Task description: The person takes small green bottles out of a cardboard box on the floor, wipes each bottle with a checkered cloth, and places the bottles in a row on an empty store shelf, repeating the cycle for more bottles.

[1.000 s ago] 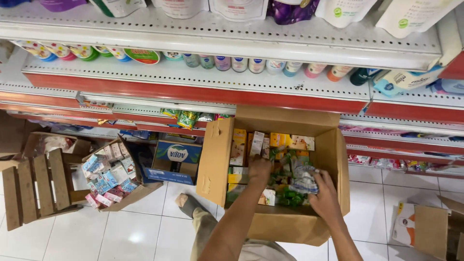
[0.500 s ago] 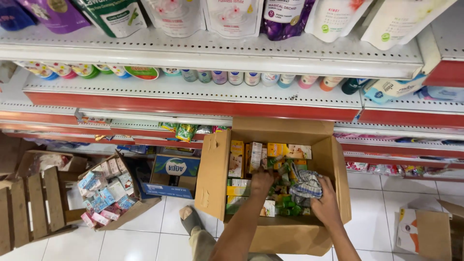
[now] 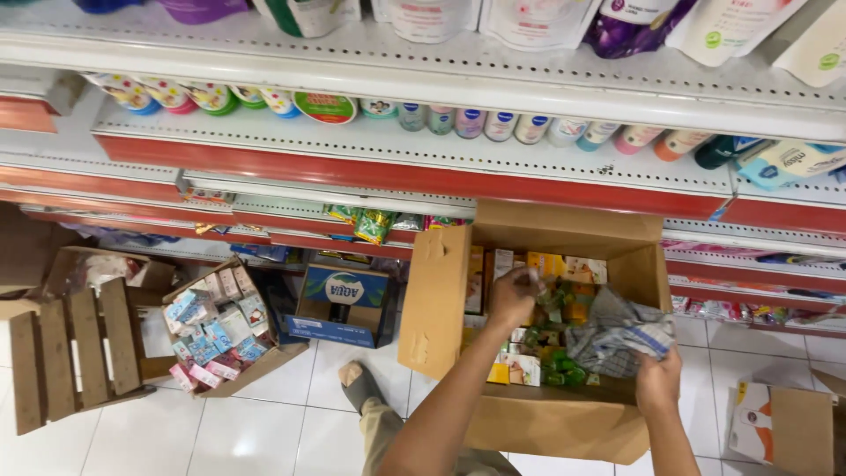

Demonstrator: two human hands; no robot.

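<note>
Fingers of the left hand (image 3: 514,298) are curled nearly closed inside the big open brown cardboard carton (image 3: 564,423), pinching what looks like one of the small green sachets (image 3: 555,304); the grip is partly hidden by the knuckles, so exactly what they hold is hard to tell. The right hand (image 3: 658,381) sits at about 4 o'clock from the left one, its fingers closed around a crumpled grey-and-white checked cloth (image 3: 617,330), which bunches up over the carton's contents between the two hands.

The carton stands on the white tiled floor (image 3: 264,423) against the red-edged store shelving (image 3: 352,172), its flaps raised. Inside lie small flat boxes in yellow, white and orange standing on edge toward 12 o'clock, with more green sachets piled loose toward 6 o'clock of the left hand.

At 9 o'clock from the carton is a blue-and-white printed cardboard box (image 3: 339,304), and farther the same way a smaller open cardboard tray of pastel packets (image 3: 220,330), tilted. A slatted wooden crate (image 3: 75,353) sits at the far 9 o'clock edge. At 4 o'clock, near the frame corner, lies another small brown carton (image 3: 780,427). The person's sandalled foot (image 3: 359,386) shows at 7 o'clock of the big carton.
</note>
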